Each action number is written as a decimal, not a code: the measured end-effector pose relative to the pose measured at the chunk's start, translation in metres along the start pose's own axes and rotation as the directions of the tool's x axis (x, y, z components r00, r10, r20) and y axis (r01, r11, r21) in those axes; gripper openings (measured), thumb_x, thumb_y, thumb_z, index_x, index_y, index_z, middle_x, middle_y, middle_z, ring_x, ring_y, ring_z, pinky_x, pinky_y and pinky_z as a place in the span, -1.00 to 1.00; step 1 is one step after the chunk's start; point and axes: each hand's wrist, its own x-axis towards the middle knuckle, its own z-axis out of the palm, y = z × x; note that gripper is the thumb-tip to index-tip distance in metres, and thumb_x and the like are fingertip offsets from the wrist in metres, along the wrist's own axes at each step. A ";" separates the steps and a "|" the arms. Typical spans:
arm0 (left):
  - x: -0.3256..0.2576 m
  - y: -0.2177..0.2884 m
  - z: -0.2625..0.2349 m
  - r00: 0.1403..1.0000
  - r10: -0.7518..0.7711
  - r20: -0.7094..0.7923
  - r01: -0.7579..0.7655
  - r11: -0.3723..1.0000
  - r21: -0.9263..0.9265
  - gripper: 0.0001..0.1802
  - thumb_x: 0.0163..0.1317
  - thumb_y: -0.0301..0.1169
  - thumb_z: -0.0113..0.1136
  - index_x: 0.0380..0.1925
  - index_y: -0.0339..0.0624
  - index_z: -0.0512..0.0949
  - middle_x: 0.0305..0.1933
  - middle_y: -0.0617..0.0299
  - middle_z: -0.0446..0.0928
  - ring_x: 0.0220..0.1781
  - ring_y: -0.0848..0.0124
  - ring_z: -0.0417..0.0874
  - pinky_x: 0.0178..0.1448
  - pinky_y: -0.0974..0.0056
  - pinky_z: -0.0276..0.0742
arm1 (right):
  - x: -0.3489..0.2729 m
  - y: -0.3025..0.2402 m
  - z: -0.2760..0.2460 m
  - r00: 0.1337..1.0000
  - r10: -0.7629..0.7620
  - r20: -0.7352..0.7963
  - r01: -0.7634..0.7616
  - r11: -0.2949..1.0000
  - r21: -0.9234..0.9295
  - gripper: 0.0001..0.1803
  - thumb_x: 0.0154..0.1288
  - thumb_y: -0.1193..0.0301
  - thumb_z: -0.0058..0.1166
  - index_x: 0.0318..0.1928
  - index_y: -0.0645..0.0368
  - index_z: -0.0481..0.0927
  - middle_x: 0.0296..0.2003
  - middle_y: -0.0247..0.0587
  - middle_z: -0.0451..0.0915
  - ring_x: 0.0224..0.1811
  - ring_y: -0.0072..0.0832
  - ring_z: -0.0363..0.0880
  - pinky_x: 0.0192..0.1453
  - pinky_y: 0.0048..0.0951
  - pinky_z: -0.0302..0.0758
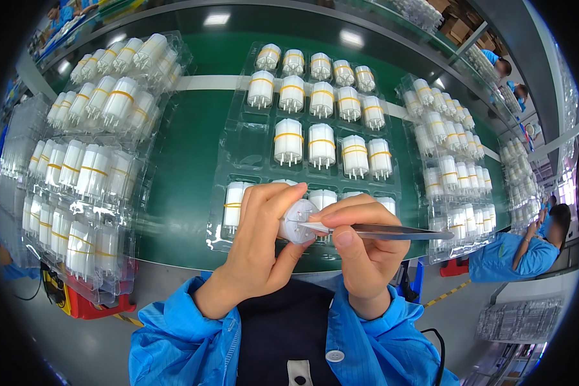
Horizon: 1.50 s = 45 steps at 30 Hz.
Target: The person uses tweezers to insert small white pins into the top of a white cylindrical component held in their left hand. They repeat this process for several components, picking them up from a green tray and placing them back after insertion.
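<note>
My left hand (260, 231) is wrapped round a white cylindrical plug-in unit (296, 220), its round end turned toward me. Metal tweezers (392, 230) lie pinched between the thumb and fingers of my right hand (367, 248). Their tips reach the end face of the unit; whether they grip anything there is too small to tell. Just beyond my hands is a clear plastic tray (222, 186) with rows of similar white units (288, 141), each with a yellow band and metal pins. One slot at the left of its third row holds no unit.
Stacked clear trays of white units stand at the left (83, 170) and right (457, 177) of the green table (180, 193). Below the left stack sits a red bin (100, 302). A co-worker in blue (514, 257) is at the far right.
</note>
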 end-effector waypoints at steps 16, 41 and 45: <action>0.000 0.001 -0.001 1.000 -0.021 0.023 0.021 1.000 0.020 -0.25 -0.05 -0.61 0.33 0.24 -0.36 0.33 0.07 -0.13 0.41 0.02 -0.03 0.43 0.10 0.06 0.36 | -0.002 0.001 0.001 0.999 0.012 -0.035 -0.012 1.000 -0.004 -0.85 0.23 0.62 0.20 -0.17 0.38 0.64 -0.24 0.01 0.68 -0.22 -0.37 0.64 -0.14 -0.45 0.56; 0.001 0.001 -0.004 0.998 0.015 0.068 -0.015 1.000 0.010 -0.17 -0.03 -0.61 0.34 0.33 -0.41 0.29 0.05 -0.09 0.42 -0.01 0.02 0.46 0.09 0.08 0.40 | 0.013 -0.018 -0.003 0.960 -0.167 0.227 0.247 0.887 -0.391 -0.81 0.02 0.60 0.33 -0.28 0.28 0.70 -0.32 -0.12 0.70 -0.40 -0.23 0.67 -0.33 -0.42 0.58; 0.002 0.000 -0.007 0.996 0.036 0.088 -0.035 0.999 -0.012 -0.16 -0.04 -0.60 0.34 0.33 -0.42 0.28 0.03 -0.09 0.44 -0.03 0.03 0.47 0.08 0.08 0.40 | 0.015 -0.023 -0.006 0.967 -0.093 0.237 0.170 0.928 -0.332 -0.81 0.02 0.63 0.31 -0.27 0.30 0.70 -0.32 -0.06 0.71 -0.35 -0.28 0.69 -0.28 -0.42 0.59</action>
